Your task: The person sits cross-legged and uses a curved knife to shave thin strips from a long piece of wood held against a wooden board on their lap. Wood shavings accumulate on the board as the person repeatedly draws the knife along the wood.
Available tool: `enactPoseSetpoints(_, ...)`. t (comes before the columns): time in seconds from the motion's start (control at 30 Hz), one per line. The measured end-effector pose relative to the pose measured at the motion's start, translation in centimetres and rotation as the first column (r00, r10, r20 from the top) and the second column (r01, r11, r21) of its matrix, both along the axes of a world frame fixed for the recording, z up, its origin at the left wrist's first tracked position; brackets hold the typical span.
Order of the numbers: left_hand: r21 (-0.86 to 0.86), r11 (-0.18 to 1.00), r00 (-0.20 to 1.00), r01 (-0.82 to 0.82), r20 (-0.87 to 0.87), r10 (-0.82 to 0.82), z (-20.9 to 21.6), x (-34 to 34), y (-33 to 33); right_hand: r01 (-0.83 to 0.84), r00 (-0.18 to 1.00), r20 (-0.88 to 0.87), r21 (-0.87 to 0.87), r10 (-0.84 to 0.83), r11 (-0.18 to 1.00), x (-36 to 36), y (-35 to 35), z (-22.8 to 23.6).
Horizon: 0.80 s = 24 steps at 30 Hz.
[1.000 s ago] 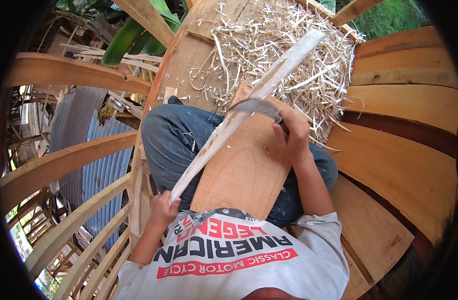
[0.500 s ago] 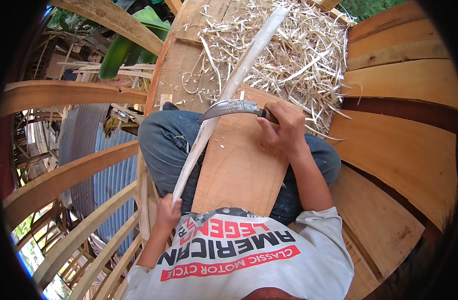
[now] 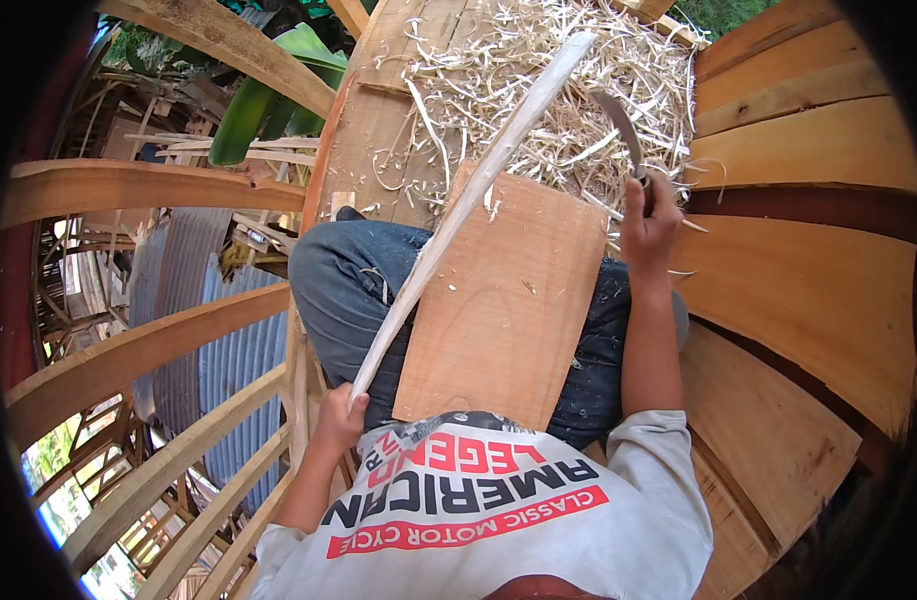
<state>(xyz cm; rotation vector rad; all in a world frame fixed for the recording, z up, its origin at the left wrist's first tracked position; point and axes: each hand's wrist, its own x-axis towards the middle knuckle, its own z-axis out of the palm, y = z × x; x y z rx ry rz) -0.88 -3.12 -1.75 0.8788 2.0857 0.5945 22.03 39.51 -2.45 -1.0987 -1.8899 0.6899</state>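
Observation:
My left hand [image 3: 340, 416] is closed around the near end of a long pale peeled stick [image 3: 457, 222]. The stick slants away to the far right, over my left thigh and across the upper left edge of a flat wooden board [image 3: 494, 320] on my lap. In my right hand [image 3: 650, 222] is a knife with a curved, sickle-like blade [image 3: 621, 128] and a dark handle. Its blade points up and away, apart from the stick, above the shavings. A few small chips lie on the board.
Curly wood shavings [image 3: 539, 60] heap up on the planks beyond my lap. Wooden slats curve along the right [image 3: 799, 270], and open rails [image 3: 149, 340] run on the left. Corrugated metal sheets [image 3: 244, 350] and a green leaf [image 3: 244, 120] show past the rails.
My right hand has lifted the knife off the stick and carried it right and away, its blade turning upward. The stick's far end has shifted slightly right; my left hand keeps its grip.

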Motion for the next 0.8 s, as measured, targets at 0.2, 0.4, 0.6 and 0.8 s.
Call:
enactPoseSetpoints(0.2, -0.018, 1.0, 1.0, -0.01, -0.007, 0.01, 0.6, 0.4, 0.4, -0.572, 0.8, 0.301, 0.12, 0.519, 0.812, -4.0, -5.6, 1.4)
enactPoseSetpoints(0.4, -0.014, 0.999, 0.986, -0.033, -0.164, 0.031, 1.0, 1.9, 1.2, -0.578, 0.767, 0.398, 0.088, 0.504, 0.811, -4.8, -7.0, 0.9)
enactPoseSetpoints(0.6, -0.029, 0.999, 0.979, -0.03, -0.202, 0.024, 1.0, 2.2, 1.3, -0.327, 0.86, 0.459, 0.161, 0.222, 0.931, -4.9, -4.9, 0.3)
enactPoseSetpoints(0.8, -0.046, 0.998, 0.991, -0.041, -0.129, 0.035, 0.9, 1.5, 2.0, -0.12, 0.885, 0.463, 0.137, 0.043, 0.983, -5.3, -4.8, 0.0)
